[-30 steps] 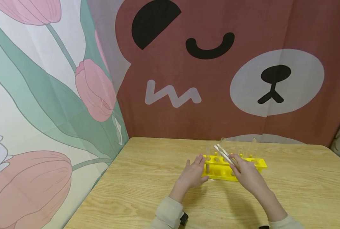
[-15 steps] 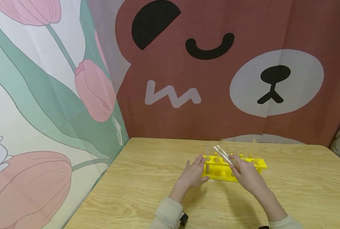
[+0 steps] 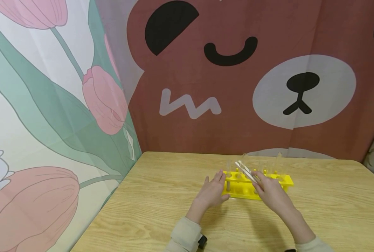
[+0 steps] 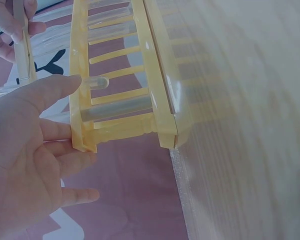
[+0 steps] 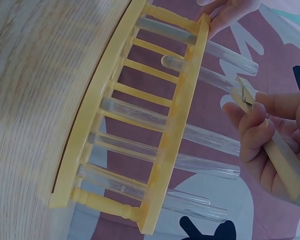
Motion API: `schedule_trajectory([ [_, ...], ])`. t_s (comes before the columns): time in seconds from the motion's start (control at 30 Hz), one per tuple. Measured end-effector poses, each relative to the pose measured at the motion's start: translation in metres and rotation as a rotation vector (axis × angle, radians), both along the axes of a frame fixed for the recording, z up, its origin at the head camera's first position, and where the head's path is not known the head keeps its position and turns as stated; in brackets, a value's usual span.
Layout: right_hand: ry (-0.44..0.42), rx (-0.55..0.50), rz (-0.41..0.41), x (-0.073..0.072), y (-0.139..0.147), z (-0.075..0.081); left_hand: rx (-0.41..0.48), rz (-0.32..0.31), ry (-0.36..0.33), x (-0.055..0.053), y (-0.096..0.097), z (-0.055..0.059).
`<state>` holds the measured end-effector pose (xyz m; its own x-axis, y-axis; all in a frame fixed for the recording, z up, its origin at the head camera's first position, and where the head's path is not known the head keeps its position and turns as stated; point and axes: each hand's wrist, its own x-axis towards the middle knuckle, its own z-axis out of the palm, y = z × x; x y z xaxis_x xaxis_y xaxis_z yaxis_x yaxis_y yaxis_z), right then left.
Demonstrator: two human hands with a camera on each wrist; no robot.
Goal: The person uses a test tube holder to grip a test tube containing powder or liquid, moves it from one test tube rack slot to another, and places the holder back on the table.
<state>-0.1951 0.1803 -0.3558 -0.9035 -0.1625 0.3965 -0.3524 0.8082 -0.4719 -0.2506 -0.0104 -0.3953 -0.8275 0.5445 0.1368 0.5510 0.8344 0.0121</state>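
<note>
In the head view a yellow test tube rack (image 3: 239, 179) stands upright on the table. My left hand (image 3: 209, 193) holds its left end; the left wrist view has thumb and fingers about the end of the upper plate (image 4: 78, 107). My right hand (image 3: 276, 194) grips a wooden test tube clamp (image 5: 286, 167). The clamp's jaws are around the upper part of a clear test tube (image 5: 210, 76). That tube's rounded bottom sits just through a hole of the upper plate, above the lower shelf. A tube with greyish contents (image 5: 165, 31) stands in the end hole.
Several other clear test tubes (image 5: 202, 164) stand in the rack on the right-hand side. Beneath is a wood-grain table (image 3: 155, 196). A printed bear cloth (image 3: 187, 136) hangs behind the table's far edge, and a tulip cloth (image 3: 48, 147) hangs along the left.
The clamped tube's top has come down very slightly in the head view. My left hand and the rack have stayed in place.
</note>
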Motion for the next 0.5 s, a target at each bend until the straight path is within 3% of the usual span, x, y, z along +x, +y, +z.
schedule_trajectory([
  [0.5, 0.020, 0.013, 0.000, -0.0010, -0.0001, -0.0021, -0.008, -0.003, 0.011, -0.0005, 0.0000, -0.0006],
])
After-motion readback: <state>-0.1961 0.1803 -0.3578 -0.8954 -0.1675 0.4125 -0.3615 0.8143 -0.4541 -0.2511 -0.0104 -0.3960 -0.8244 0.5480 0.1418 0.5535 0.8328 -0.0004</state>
